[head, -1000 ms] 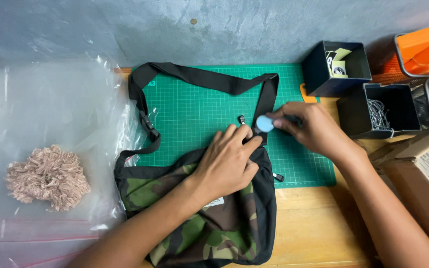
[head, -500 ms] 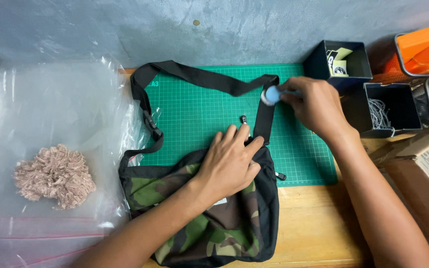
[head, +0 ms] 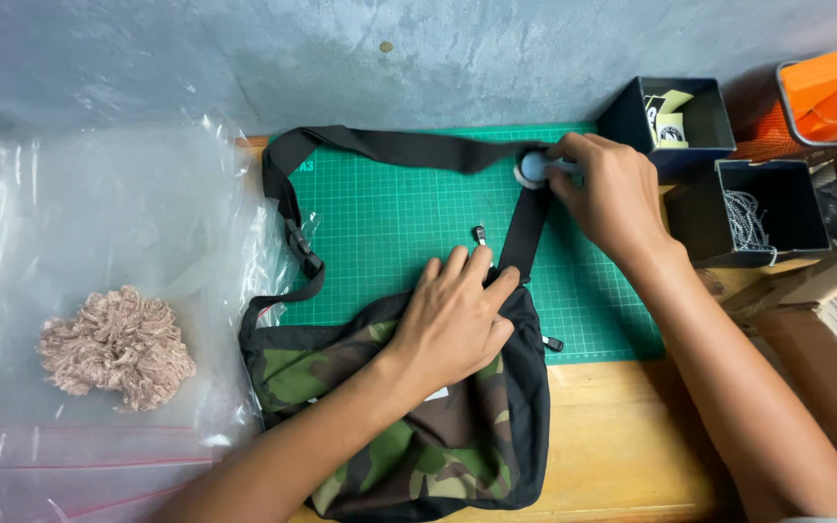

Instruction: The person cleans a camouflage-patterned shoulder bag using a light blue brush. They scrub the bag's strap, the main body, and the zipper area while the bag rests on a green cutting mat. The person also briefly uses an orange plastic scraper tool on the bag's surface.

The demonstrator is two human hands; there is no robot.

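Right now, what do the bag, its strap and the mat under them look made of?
Bag: woven cloth, matte camouflage print with black edging; it creases softly. Strap: flat black webbing, probably nylon, slight sheen. Mat: green cutting mat, likely rubbery plastic, matte with a printed grid.

The left hand is lying flat, palm down, fingers spread forward, forearm slanting in from the lower left. The right hand is curling closed, reaching farther ahead, its forearm angling in from the lower right.
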